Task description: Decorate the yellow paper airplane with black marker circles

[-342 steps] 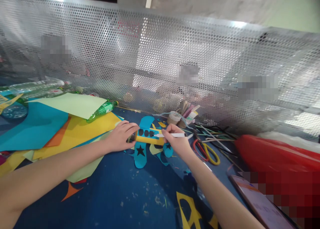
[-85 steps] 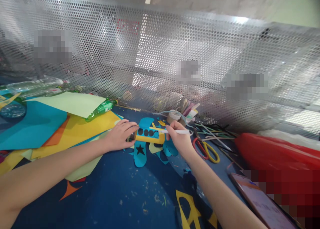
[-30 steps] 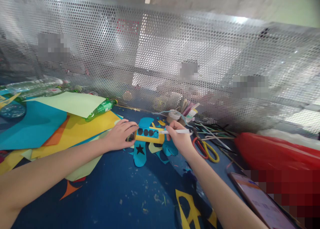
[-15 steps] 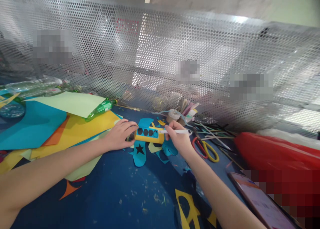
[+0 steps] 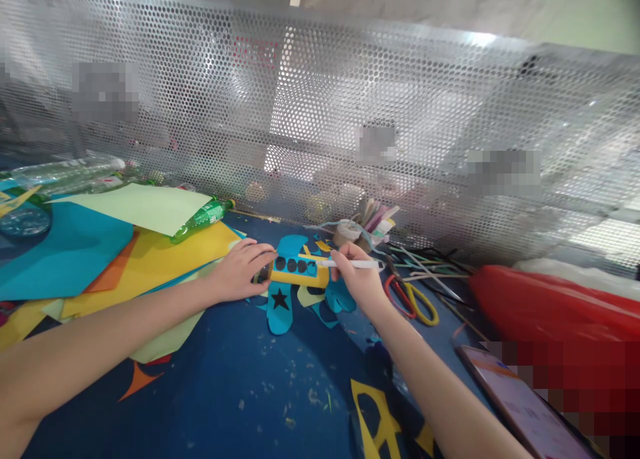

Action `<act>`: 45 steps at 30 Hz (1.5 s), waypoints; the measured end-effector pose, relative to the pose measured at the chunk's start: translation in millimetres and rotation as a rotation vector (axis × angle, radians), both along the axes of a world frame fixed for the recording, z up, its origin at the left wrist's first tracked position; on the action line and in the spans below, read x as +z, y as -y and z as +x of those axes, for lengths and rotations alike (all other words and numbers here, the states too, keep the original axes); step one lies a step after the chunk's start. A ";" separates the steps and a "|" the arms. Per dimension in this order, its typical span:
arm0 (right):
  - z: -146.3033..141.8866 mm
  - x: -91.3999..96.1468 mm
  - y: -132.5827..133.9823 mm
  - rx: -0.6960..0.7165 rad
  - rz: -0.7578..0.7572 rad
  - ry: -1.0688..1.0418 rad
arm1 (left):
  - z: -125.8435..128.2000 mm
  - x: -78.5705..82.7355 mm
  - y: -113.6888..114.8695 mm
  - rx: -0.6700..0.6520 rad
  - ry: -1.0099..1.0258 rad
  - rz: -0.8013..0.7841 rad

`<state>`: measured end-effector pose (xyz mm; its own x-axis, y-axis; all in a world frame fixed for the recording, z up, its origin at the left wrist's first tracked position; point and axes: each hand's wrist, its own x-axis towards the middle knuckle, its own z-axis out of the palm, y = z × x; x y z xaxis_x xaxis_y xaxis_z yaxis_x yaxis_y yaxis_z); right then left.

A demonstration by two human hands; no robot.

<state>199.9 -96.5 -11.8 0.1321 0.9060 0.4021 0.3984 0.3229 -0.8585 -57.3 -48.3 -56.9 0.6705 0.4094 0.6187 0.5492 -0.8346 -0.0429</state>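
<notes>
A small toy plane (image 5: 300, 280) with a yellow body and blue paper wings lies on the blue table. Its near wing (image 5: 279, 317) bears a black star, and a blue strip on the body carries a row of black round spots. My left hand (image 5: 243, 270) grips the plane's left end, fingers above and thumb below. A white marker (image 5: 369, 264) is pinched in my right hand (image 5: 353, 271), its tip at the rightmost spot on the strip. That spot still shows blue inside a dark outline. Blue paper scraps (image 5: 341, 297) lie under my right hand.
Coloured paper sheets (image 5: 175, 259) and a green bottle (image 5: 203, 220) lie at left. Scissors (image 5: 423, 304) rest right of my right hand, near a red bag (image 5: 530, 299) and a phone (image 5: 520, 399). A perforated metal screen (image 5: 310, 112) stands behind.
Hardly anything differs. The marker has shifted very slightly at the rightmost spot; my left hand and the plane stay in place.
</notes>
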 end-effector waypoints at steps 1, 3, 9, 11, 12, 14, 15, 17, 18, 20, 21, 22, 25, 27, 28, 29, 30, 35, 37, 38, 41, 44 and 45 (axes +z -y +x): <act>-0.2 -0.1 0.0 0.000 -0.004 0.011 | 0.0 -0.1 0.0 0.001 -0.001 -0.002; -0.6 -0.1 0.0 0.005 -0.013 0.024 | -0.1 -0.3 0.1 0.001 -0.005 -0.003; -2.2 0.7 1.7 -0.004 -0.011 0.008 | -0.1 -0.2 0.1 -0.007 -0.001 -0.001; -2.6 0.8 2.1 0.006 -0.016 0.011 | 0.1 0.3 0.4 -0.006 -0.004 -0.009; -2.7 0.8 2.1 0.007 -0.013 0.011 | 0.2 0.7 0.6 -0.003 -0.005 -0.014; -2.6 0.2 1.6 0.006 -0.005 0.004 | 0.4 1.4 1.0 0.000 -0.004 -0.021; -2.4 -0.1 1.1 0.005 -0.003 0.000 | 0.5 1.6 1.2 0.001 -0.003 -0.024; -1.9 -0.9 0.2 0.013 -0.014 0.007 | 0.6 1.7 1.3 0.003 -0.001 -0.028; -1.6 -1.3 -0.2 0.023 -0.021 0.012 | 0.6 1.6 1.3 0.002 -0.001 -0.027; -0.9 -2.1 -0.7 0.032 -0.025 0.013 | 0.5 1.0 0.9 0.001 0.002 -0.021; -0.5 -2.5 -0.9 0.032 -0.021 0.009 | 0.4 0.7 0.7 -0.001 0.003 -0.016; -0.2 -3.0 -1.1 0.031 -0.017 0.005 | 0.4 0.4 0.5 -0.002 0.005 -0.010; 0.3 -4.6 -1.7 0.037 -0.014 0.009 | 0.4 0.3 0.3 -0.004 0.007 0.008; 0.4 -5.4 -2.0 0.048 -0.022 0.011 | 0.6 0.9 0.7 -0.006 0.009 0.015; 0.4 -5.7 -2.1 0.046 -0.022 0.008 | 0.6 1.4 1.0 -0.007 0.010 0.016; 0.4 -5.8 -2.2 0.043 -0.019 0.003 | 0.7 1.9 1.4 -0.007 0.010 0.014; 0.4 -5.9 -2.2 0.040 -0.017 0.001 | 0.8 2.4 1.7 -0.007 0.008 0.012; 1.2 -7.1 -2.9 0.063 -0.033 0.005 | 0.8 3.3 2.1 -0.008 0.003 0.017; 1.8 -8.3 -3.7 0.065 -0.031 -0.015 | 0.9 2.8 1.5 -0.009 0.008 0.022; 2.2 -9.0 -4.1 0.063 -0.028 -0.016 | 0.9 2.4 1.2 -0.007 0.010 0.024; 2.9 -10.6 -5.2 0.063 -0.035 0.010 | 1.0 1.1 0.5 -0.001 0.017 0.033; 2.5 -10.8 -5.4 0.070 -0.045 -0.006 | 1.1 -0.1 0.1 0.001 0.018 0.048; 2.3 -10.7 -5.3 0.063 -0.038 -0.014 | 1.2 -0.4 0.0 0.001 0.018 0.053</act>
